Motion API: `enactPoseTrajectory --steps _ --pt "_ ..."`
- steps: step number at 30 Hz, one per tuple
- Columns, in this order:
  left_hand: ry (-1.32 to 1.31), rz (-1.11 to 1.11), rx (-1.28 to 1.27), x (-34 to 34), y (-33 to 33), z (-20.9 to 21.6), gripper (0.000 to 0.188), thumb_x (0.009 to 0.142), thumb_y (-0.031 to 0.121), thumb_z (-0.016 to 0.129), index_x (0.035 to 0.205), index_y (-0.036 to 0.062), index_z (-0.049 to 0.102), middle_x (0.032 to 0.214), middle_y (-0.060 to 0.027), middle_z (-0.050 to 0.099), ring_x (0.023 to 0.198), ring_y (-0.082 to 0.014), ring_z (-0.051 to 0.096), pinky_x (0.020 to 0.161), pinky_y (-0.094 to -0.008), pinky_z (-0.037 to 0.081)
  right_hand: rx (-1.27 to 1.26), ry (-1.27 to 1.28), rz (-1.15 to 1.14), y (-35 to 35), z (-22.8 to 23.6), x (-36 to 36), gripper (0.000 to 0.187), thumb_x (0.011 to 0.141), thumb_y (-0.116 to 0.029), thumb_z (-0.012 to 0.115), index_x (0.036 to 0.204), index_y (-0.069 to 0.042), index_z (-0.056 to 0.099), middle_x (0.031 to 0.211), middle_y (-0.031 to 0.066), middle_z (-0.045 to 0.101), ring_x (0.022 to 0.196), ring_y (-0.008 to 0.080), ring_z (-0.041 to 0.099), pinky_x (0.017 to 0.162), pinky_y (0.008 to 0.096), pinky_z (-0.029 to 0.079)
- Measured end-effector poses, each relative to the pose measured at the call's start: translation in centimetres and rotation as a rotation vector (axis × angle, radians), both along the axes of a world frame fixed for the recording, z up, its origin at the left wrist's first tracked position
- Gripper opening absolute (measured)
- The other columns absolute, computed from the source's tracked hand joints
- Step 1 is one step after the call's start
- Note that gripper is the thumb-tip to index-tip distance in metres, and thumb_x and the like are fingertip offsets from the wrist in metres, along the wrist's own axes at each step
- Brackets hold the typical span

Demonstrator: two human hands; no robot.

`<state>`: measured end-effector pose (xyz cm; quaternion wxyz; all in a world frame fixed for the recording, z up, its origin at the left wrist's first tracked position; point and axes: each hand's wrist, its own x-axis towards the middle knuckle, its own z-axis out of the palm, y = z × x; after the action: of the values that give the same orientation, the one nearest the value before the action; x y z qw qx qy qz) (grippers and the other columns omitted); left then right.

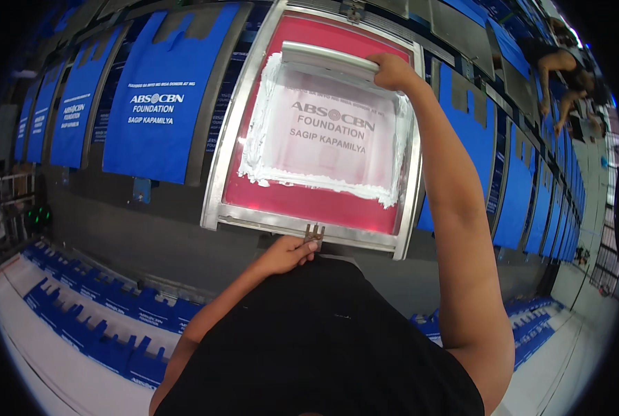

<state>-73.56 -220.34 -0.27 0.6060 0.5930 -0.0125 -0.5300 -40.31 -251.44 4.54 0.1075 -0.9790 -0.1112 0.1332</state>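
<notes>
In front of me lies a screen printing frame with silver metal sides and a red-coated mesh. Its pale middle shows a stencil of lettering, bordered by thick white ink. My right hand is closed around the right end of a long metal-handled squeegee, which rests across the far part of the mesh. At the frame's near edge, my left hand pinches a small metal bracket with prongs. What lies beneath the frame is mostly hidden.
Blue printed bags lie on boards in a row to the left, and more bags run off to the right. Further blue bags are laid out below, behind me. Another person's arm reaches over the far right.
</notes>
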Motion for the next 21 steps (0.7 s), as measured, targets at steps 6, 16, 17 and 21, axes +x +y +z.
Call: enactPoseTrajectory --steps 6,16,17,21 --pt "0.022 0.052 0.014 -0.4 -0.3 -0.1 0.043 0.098 0.042 0.052 0.078 0.005 0.063 0.061 0.002 0.053 0.055 -0.006 0.048 0.05 -0.0216 0.04 -0.025 0.094 -0.026 5.7 2.6 -15.0 0.052 0.066 -0.006 0.062 0.117 -0.016 0.065 0.101 0.0143 0.069 0.096 0.0332 0.064 0.083 0.0419 0.051" --pt "-0.048 0.007 0.232 -1.3 -0.5 -4.9 0.042 0.097 0.04 0.054 0.077 0.0041 0.062 0.06 0.0017 0.053 0.053 -0.0069 0.048 0.05 -0.0225 0.038 0.198 -0.287 0.016 6.6 2.9 -28.1 0.032 0.065 0.001 0.058 0.095 -0.009 0.064 0.081 0.0071 0.065 0.079 0.0274 0.06 0.071 0.0412 0.044" --pt "-0.058 -0.002 0.257 -1.2 -0.6 -5.0 0.042 0.097 0.04 0.054 0.077 0.004 0.062 0.06 0.0017 0.053 0.053 -0.007 0.048 0.05 -0.0226 0.038 0.213 -0.316 0.002 5.9 3.1 -27.0 0.031 0.067 0.001 0.057 0.094 -0.009 0.065 0.079 0.0081 0.065 0.078 0.0285 0.06 0.07 0.0416 0.044" --pt "0.008 0.061 0.248 -1.4 -0.5 -5.6 0.042 0.096 0.039 0.056 0.078 0.0018 0.065 0.059 -0.0013 0.056 0.057 -0.0089 0.051 0.053 -0.0258 0.041 0.145 -0.267 -0.031 3.0 2.3 -21.0 0.035 0.067 0.0 0.057 0.099 -0.01 0.066 0.082 0.0122 0.066 0.079 0.0323 0.061 0.072 0.0439 0.046"
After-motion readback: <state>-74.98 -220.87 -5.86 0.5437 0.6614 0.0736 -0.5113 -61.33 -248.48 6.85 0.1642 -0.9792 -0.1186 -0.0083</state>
